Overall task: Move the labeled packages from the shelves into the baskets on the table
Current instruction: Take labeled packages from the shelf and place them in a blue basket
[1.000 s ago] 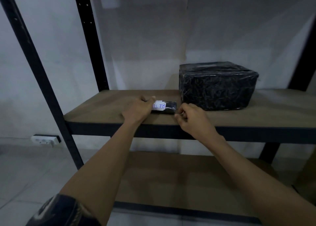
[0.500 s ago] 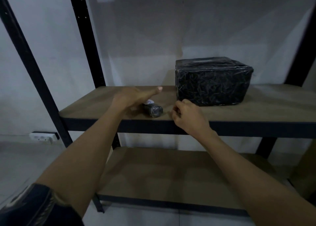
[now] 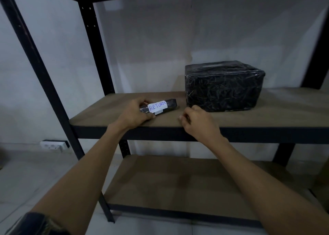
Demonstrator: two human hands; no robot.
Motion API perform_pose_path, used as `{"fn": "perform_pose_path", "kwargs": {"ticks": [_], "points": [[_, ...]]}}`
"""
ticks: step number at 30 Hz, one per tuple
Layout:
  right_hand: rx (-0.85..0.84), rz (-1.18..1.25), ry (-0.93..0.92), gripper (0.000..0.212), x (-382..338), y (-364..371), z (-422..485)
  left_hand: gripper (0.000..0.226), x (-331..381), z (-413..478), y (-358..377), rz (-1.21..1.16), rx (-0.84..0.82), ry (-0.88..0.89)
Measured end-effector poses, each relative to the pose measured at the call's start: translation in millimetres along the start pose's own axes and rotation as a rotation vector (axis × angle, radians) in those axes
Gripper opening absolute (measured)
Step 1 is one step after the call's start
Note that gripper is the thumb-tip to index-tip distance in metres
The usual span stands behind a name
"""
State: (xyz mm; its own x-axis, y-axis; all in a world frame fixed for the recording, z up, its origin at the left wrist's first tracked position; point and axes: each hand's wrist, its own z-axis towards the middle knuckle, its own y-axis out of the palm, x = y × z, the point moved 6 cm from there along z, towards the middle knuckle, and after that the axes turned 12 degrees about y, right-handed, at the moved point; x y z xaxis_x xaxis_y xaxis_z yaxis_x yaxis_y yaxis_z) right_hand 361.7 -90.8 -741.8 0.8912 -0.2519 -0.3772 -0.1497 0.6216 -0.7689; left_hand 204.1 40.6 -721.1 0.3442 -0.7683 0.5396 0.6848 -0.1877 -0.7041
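Nearest, at the front edge of the middle shelf [image 3: 267, 118], the left hand [image 3: 135, 116] grips a slim black package [image 3: 160, 107] labeled RETURN. To its right, the right hand [image 3: 199, 122] is curled with nothing visible inside. Farther right sits a large wrapped black box [image 3: 222, 88].

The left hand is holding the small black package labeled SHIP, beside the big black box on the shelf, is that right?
Not quite. The head view shows the label reads RETURN, not SHIP. The rest stands: the left hand holds the small black package, beside the big black box on the shelf.
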Motion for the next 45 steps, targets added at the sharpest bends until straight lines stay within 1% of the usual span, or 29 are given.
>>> {"fn": "perform_pose_path", "kwargs": {"ticks": [5, 8, 13, 23, 26, 29, 34, 39, 45], "points": [[0.015, -0.005, -0.020, 0.025, -1, -1, -1, 0.041, -9, -18, -8, -0.086, 0.077, 0.078], [0.023, -0.012, -0.026, 0.026, 1, 0, -1, 0.041, -9, -23, -9, -0.084, 0.139, 0.110], [0.028, -0.025, -0.032, 0.026, 0, 2, 0, 0.043, -9, -25, -8, -0.096, 0.180, 0.119], [0.009, -0.024, -0.041, 0.026, 2, 5, 0, 0.046, -13, -22, -9, -0.136, 0.097, 0.093], [0.019, -0.047, -0.069, 0.031, 1, 6, -2, 0.045, -13, -21, -7, -0.147, 0.056, 0.090], [0.039, -0.134, -0.139, 0.038, -2, 6, -6, 0.045, -12, -21, -7, -0.158, 0.048, 0.097], [0.121, -0.241, -0.184, 0.056, -5, 5, -10, 0.047, -15, -20, -8, -0.161, 0.033, 0.086], [0.140, -0.354, -0.231, 0.064, -8, 6, -14, 0.048, -20, -20, -8, -0.180, 0.020, 0.064], [0.133, -0.365, -0.229, 0.067, -8, 8, -14, 0.045, -19, -19, -6, -0.234, -0.017, 0.022]]}}
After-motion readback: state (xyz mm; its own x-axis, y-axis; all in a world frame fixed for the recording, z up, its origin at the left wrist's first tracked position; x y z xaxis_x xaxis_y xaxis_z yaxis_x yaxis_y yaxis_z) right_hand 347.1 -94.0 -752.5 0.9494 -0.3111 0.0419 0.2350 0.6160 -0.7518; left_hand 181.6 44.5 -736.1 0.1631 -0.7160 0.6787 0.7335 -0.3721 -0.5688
